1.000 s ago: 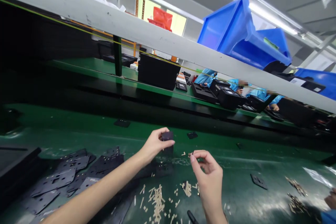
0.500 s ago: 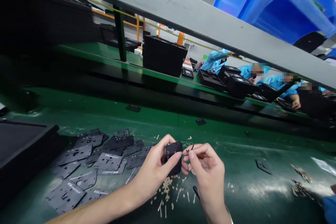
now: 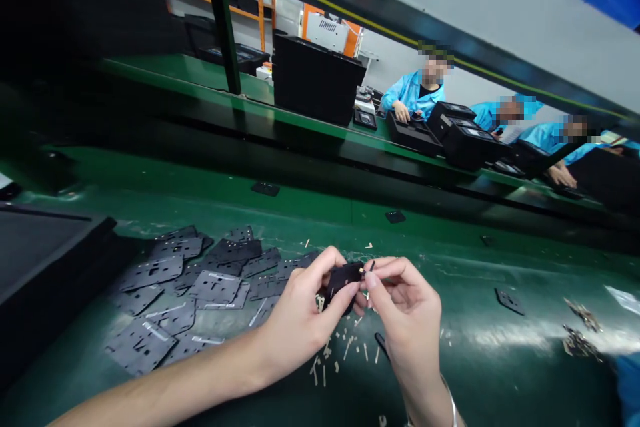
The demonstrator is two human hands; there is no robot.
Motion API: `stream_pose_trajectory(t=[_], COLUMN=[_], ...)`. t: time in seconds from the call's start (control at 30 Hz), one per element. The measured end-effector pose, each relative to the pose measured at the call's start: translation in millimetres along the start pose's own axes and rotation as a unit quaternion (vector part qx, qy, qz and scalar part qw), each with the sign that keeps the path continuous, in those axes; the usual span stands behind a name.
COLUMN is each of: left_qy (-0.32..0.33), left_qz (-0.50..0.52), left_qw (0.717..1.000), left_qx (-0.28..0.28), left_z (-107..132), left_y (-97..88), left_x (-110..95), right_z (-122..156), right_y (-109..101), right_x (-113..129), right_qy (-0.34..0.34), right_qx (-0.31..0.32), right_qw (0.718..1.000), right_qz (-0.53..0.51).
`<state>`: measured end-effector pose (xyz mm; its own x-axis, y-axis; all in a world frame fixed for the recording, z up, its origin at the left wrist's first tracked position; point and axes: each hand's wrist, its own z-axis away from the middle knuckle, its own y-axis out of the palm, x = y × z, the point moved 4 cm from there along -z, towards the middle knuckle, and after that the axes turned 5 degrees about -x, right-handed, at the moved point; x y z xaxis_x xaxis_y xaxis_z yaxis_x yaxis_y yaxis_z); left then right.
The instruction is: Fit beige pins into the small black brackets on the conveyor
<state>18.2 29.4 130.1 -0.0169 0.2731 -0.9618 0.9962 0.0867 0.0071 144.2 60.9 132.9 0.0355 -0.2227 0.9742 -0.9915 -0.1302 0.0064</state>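
Observation:
My left hand (image 3: 310, 317) is closed around a small black plastic panel (image 3: 344, 276), its thumb across the face. The panel is tilted, with part hidden by the fingers. My right hand (image 3: 407, 307) pinches a small thin black piece (image 3: 372, 266) between thumb and forefinger, right by the panel's right corner. A tiny light bit shows there; I cannot tell whether it is attached. Beneath the hands lie pale slivers (image 3: 347, 347) scattered on the green bench. A black rounded-end object (image 3: 381, 345) shows beside my right hand, mostly hidden.
Overlapping dark plates (image 3: 215, 287) with cut-outs cover the bench at left, beside a large black box (image 3: 50, 260). Single plates (image 3: 509, 300) lie farther off. Small metallic parts (image 3: 580, 340) are heaped at right. Co-workers in blue (image 3: 415, 90) sit beyond a raised green shelf (image 3: 180, 73).
The view has shifted, so the bench appears higher. The panel in my left hand has tipped over more, and my right fingertips have come up against its corner.

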Motion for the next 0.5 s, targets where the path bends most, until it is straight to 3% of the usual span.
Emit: stream_pose_trajectory(t=[0.5], left_qy=[0.022], left_qz=[-0.025], left_qw=[0.999], left_qx=[0.009], left_z=[2.3], left_y=[1.2], left_x=[-4.6], right_z=[-1.1], right_y=[-0.4], right_x=[1.9], right_qy=[0.004], right_qx=[0.02], right_qw=[1.0], right_qz=[0.001])
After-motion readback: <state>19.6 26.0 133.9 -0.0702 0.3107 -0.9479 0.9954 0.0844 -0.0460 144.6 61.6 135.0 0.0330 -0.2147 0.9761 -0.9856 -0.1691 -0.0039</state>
